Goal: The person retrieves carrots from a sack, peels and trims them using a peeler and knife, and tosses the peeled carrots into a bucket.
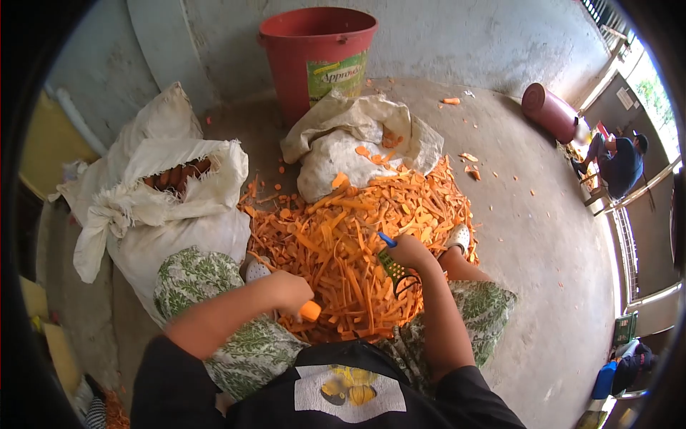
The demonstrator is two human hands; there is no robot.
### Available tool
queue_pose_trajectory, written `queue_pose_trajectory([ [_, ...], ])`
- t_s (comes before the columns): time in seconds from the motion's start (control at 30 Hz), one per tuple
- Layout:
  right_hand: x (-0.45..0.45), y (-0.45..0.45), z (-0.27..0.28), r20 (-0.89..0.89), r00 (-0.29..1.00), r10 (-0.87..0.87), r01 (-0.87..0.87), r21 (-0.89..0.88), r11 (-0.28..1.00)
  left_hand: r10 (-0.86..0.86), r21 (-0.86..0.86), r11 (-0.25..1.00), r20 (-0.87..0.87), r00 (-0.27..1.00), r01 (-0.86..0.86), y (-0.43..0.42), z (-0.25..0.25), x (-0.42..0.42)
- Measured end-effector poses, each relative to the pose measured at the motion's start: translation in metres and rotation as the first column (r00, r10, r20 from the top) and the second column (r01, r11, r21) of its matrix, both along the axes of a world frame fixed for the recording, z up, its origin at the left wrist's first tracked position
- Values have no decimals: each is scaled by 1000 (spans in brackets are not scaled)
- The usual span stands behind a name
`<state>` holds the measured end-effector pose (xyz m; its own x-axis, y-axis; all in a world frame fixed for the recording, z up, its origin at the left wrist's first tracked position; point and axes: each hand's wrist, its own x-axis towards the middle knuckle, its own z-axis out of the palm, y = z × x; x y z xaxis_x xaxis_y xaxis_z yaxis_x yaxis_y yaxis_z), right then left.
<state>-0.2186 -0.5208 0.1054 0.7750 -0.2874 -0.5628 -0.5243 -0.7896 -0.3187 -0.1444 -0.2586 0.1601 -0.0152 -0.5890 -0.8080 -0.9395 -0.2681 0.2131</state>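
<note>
A smooth, dusty grey concrete floor [529, 236] ran up to a scuffed, pale painted wall [457, 39], where a red plastic bucket [286, 79] with flared sides and a green label stood. In front of it slumped a creased, off-white woven sack [336, 154], flecked with orange scraps.

A loose heap of orange peelings [350, 247], long flat ribbons mixed with short chips and rounded slices, spread between the person's legs. Over its near left part, the left hand [286, 292] had its grip closed round a blunt, smooth orange piece [309, 310], whose end stuck out past the fingers. The right hand [411, 252], above the heap's right side, had its grip wrapped about a hand tool [392, 269] with a blue end, a yellow-green strip pierced with holes and a dark curved loop.

To the left, a bulky white woven sack [179, 239] with frayed edges gaped over dark, reddish-orange roots [179, 176]. White clogs [459, 237] with punched holes and leaf-printed cloth trousers [254, 354] framed the heap. Farther right, another person [622, 164] sat near a red drum [548, 114].
</note>
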Motion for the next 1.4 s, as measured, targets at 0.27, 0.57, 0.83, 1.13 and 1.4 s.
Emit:
queue_pose_trajectory([
  [0.27, -5, 9, 6, 65, 998, 18, -21, 48, 999, 796, -814, 208, 463, 390, 543, -57, 225, 194],
  [0.57, -5, 9, 23, 56, 998, 1, -5, 55, 998, 728, -944, 330, 254, 637, -1, 8, 181, 180],
  [0.83, -4, 9, 6, 59, 998, 18, -20, 35, 999, 930, -732, 366, 304, 205, -574, 168, -37, 278],
  [1.13, 20, 20, 6, -42, 999, 1, -1, 14, 1000, 914, -414, 406, 171, 369, -814, 205, -133, 291],
  [1.4, 37, 27, -17, -42, 999, 5, -5, 7, 1000, 974, -767, 219, 131, 187, -604, 235, -174, 336],
])
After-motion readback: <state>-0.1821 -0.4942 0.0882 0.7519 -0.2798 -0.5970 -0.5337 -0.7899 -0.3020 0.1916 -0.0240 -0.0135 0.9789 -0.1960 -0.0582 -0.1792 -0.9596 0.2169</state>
